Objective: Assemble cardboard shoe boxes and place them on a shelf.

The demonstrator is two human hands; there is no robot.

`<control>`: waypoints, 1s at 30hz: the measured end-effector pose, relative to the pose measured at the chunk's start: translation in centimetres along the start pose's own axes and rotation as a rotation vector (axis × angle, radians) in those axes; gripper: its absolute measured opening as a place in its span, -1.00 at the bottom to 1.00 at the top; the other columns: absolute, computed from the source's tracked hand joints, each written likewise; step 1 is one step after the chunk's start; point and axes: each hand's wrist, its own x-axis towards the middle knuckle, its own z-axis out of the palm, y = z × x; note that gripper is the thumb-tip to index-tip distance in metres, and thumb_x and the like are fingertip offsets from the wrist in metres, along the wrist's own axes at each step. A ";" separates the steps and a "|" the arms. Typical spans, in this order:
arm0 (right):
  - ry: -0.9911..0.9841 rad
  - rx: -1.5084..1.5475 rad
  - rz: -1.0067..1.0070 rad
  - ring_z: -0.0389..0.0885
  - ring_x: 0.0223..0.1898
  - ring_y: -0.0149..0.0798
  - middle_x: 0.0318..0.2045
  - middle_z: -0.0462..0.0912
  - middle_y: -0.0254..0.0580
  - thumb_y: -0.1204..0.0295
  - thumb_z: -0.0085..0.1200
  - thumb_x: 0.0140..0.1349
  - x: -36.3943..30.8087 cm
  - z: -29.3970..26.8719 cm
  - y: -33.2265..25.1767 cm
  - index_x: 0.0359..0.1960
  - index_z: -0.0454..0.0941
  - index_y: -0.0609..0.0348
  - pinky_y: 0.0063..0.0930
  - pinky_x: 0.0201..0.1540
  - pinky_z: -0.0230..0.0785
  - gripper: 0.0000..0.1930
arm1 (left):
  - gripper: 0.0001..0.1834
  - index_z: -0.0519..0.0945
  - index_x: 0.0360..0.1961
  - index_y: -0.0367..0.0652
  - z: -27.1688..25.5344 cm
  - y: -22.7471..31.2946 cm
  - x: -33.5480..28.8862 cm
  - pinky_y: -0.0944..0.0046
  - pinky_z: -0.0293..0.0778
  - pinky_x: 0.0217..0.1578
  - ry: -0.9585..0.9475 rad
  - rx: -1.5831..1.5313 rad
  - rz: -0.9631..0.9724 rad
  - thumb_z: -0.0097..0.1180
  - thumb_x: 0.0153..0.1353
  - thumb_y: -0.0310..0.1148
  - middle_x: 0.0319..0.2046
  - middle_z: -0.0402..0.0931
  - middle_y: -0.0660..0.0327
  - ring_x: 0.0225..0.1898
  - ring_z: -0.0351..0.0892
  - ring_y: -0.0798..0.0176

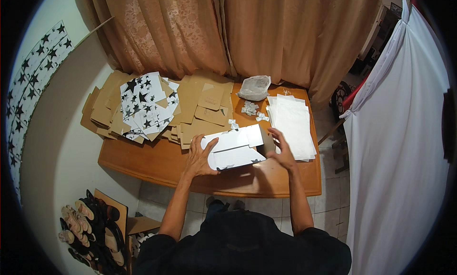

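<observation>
Head view: I see the white star-printed box (233,149) lying lengthwise near the front edge of the desk (135,161), its right end open and brown inside. The left hand (198,158) clasps the box's left end between spread fingers and thumb. The right hand (283,153) is at the open end with its fingers apart and partly curled beside the brown cardboard flap (268,142); blur and angle mean I can't tell whether it pinches that flap. I judge the step in hand to be working the open end into shape. To me, the next move calls for the left hand to brace the box while the right guides the flap squarely, without creasing the white covering. The small white packets (249,108) sit beyond the box, beside the white paper stack (292,127).
</observation>
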 end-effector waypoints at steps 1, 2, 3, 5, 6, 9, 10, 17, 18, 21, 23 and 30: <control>0.003 -0.001 0.004 0.36 0.33 0.01 0.22 0.46 -0.06 0.14 0.33 0.20 -0.1 0.8 0.0 0.39 0.28 0.16 -0.12 0.37 0.24 -0.22 | 0.45 0.20 0.46 0.28 0.4 0.0 0.1 -0.36 0.14 0.36 -0.004 -0.002 0.002 0.67 -0.68 -0.01 0.35 -0.02 -0.18 0.43 -0.12 -0.42; -0.053 -0.214 -0.079 0.32 0.36 0.08 0.24 0.43 -0.01 0.23 0.38 0.11 -0.3 1.5 0.2 0.40 0.25 0.16 -0.11 0.40 0.21 -0.16 | 0.46 0.19 0.46 0.34 0.8 0.0 0.3 -0.41 0.13 0.35 -0.002 0.012 0.006 0.68 -0.68 -0.03 0.37 -0.05 -0.15 0.44 -0.16 -0.42; -0.111 -0.426 -0.164 0.28 0.38 0.16 0.26 0.40 0.03 0.32 0.43 0.02 -0.2 2.0 0.3 0.42 0.22 0.16 -0.11 0.43 0.18 -0.09 | 0.47 0.18 0.46 0.40 1.1 0.0 0.5 -0.46 0.12 0.34 0.001 0.028 0.007 0.68 -0.69 -0.04 0.39 -0.08 -0.13 0.46 -0.19 -0.41; -0.089 -0.398 -0.155 0.26 0.39 0.19 0.29 0.36 0.06 0.38 0.43 -0.04 -0.5 3.0 0.5 0.42 0.22 0.17 -0.12 0.44 0.17 -0.07 | 0.47 0.19 0.46 0.36 1.5 0.1 0.4 -0.43 0.10 0.35 -0.008 0.043 -0.011 0.68 -0.69 -0.04 0.38 -0.07 -0.15 0.45 -0.18 -0.43; -0.070 -0.370 -0.149 0.24 0.39 0.21 0.31 0.32 0.09 0.44 0.43 -0.09 -0.8 3.3 0.7 0.41 0.23 0.18 -0.14 0.44 0.16 -0.05 | 0.47 0.19 0.47 0.31 1.6 0.0 0.3 -0.40 0.09 0.37 -0.012 0.058 -0.031 0.68 -0.69 -0.03 0.37 -0.07 -0.18 0.44 -0.18 -0.44; -0.130 -0.409 -0.159 0.22 0.40 0.20 0.36 0.27 0.09 0.50 0.43 -0.12 -1.3 3.7 1.6 0.38 0.29 0.13 -0.09 0.46 0.15 -0.09 | 0.47 0.20 0.47 0.33 1.8 -0.2 0.2 -0.42 0.06 0.38 0.003 0.046 -0.034 0.68 -0.71 -0.05 0.38 -0.08 -0.17 0.44 -0.19 -0.44; -0.177 -0.501 -0.195 0.22 0.40 0.19 0.36 0.27 0.07 0.53 0.42 -0.10 -1.4 3.9 1.6 0.36 0.31 0.09 -0.07 0.47 0.15 -0.12 | 0.47 0.20 0.47 0.33 2.0 -0.3 0.1 -0.42 0.06 0.38 0.003 0.047 -0.036 0.68 -0.71 -0.05 0.38 -0.08 -0.17 0.44 -0.19 -0.44; -0.342 -0.782 -0.177 0.21 0.41 0.19 0.30 0.42 -0.26 0.45 0.52 -0.18 -1.0 4.5 1.5 0.35 0.38 -0.06 0.01 0.51 0.10 -0.07 | 0.45 0.22 0.45 0.42 2.0 -0.4 0.2 -0.47 0.09 0.32 -0.010 0.057 -0.036 0.66 -0.70 -0.10 0.39 -0.07 -0.12 0.46 -0.20 -0.40; -0.342 -0.782 -0.177 0.21 0.41 0.19 0.30 0.42 -0.26 0.45 0.52 -0.18 -0.9 4.5 1.7 0.35 0.38 -0.06 0.01 0.51 0.10 -0.07 | 0.44 0.23 0.45 0.41 1.9 -0.4 0.2 -0.45 0.09 0.33 -0.007 0.047 -0.032 0.65 -0.70 -0.11 0.39 -0.06 -0.12 0.46 -0.19 -0.39; -0.374 -0.827 -0.255 0.22 0.41 0.18 0.23 0.50 -0.26 0.43 0.51 -0.14 -0.4 4.5 2.0 0.29 0.44 -0.03 0.16 0.51 0.04 -0.17 | 0.42 0.26 0.43 0.38 1.9 -0.4 0.4 -0.40 0.09 0.35 0.035 -0.018 -0.012 0.64 -0.71 -0.12 0.38 -0.02 -0.12 0.46 -0.16 -0.38; -0.367 -0.835 -0.180 0.25 0.41 0.11 0.14 0.57 -0.25 0.40 0.49 -0.09 -0.2 4.7 2.0 0.20 0.52 -0.03 0.28 0.50 -0.03 -0.29 | 0.41 0.27 0.43 0.38 1.9 -0.5 0.4 -0.38 0.09 0.35 0.029 -0.012 -0.023 0.64 -0.70 -0.11 0.37 -0.02 -0.12 0.46 -0.16 -0.38; -0.408 -0.840 -0.226 0.27 0.42 -0.09 0.22 0.56 -0.35 0.37 0.45 -0.02 -0.3 4.2 2.6 0.17 0.56 -0.07 0.42 0.49 -0.17 -0.37 | 0.39 0.28 0.42 0.38 2.0 -0.5 0.7 -0.46 0.03 0.35 0.042 -0.001 -0.017 0.64 -0.69 -0.05 0.38 -0.02 -0.11 0.46 -0.16 -0.38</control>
